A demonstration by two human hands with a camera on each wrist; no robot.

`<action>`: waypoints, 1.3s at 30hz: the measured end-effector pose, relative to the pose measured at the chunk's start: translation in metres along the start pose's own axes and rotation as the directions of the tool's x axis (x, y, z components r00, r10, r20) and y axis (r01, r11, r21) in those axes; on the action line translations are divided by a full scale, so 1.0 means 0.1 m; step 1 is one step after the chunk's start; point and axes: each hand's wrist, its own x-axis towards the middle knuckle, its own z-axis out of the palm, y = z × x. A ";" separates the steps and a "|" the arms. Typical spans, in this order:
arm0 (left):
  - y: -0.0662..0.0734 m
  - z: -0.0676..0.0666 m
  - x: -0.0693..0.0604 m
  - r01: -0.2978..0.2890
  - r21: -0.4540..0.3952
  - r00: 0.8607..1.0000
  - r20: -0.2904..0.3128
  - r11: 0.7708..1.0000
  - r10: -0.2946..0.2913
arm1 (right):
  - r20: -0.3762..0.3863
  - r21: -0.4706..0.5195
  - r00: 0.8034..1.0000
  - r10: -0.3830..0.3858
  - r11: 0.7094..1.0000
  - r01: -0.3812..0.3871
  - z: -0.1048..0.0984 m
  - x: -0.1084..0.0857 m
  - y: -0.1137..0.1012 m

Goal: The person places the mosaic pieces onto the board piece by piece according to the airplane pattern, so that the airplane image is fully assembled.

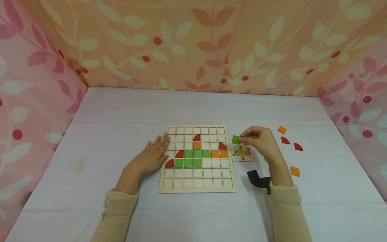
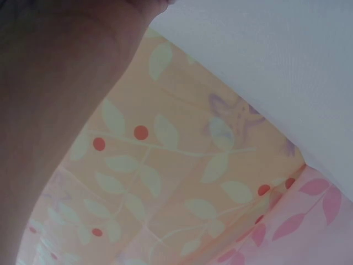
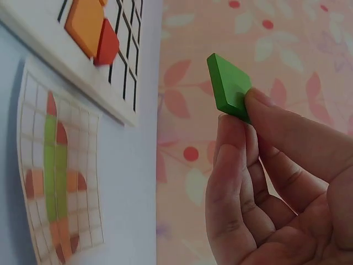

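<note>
Between thumb and fingers my right hand (image 1: 257, 139) pinches a green square tile (image 3: 229, 85), raised just above the pattern card (image 1: 242, 154). That card shows a small grid with green, red and orange shapes. My left hand (image 1: 151, 156) rests with straight fingers on the left edge of the wooden grid board (image 1: 198, 187). On the board lie green square tiles (image 1: 188, 162) in two rows, orange square tiles (image 1: 215, 154) and red quarter-round tiles (image 1: 222, 146). In the left wrist view only the wrist and a bit of the hand show.
Loose on the white tablecloth at right are orange squares (image 1: 295, 171) and red quarter-round pieces (image 1: 285, 140). A black curved object (image 1: 258, 179) sits by the right wrist. Patterned curtains (image 1: 181, 43) close off the back and sides.
</note>
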 end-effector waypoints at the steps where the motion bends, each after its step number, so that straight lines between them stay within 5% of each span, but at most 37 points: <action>1: 0.00 0.00 0.00 0.001 0.001 1.000 0.000 1.000 -0.001 | 0.012 0.001 1.000 -0.003 1.000 0.003 0.02 0.00 -0.01; 25: 0.02 -0.01 0.02 -0.002 0.003 1.000 0.007 1.000 0.002 | 0.222 -0.019 0.975 -0.008 1.000 0.012 0.59 -0.07 -0.08; 39: -0.01 0.01 0.01 -0.004 0.009 1.000 0.000 1.000 0.004 | 0.311 -0.089 0.950 -0.013 0.995 0.043 0.76 -0.06 0.00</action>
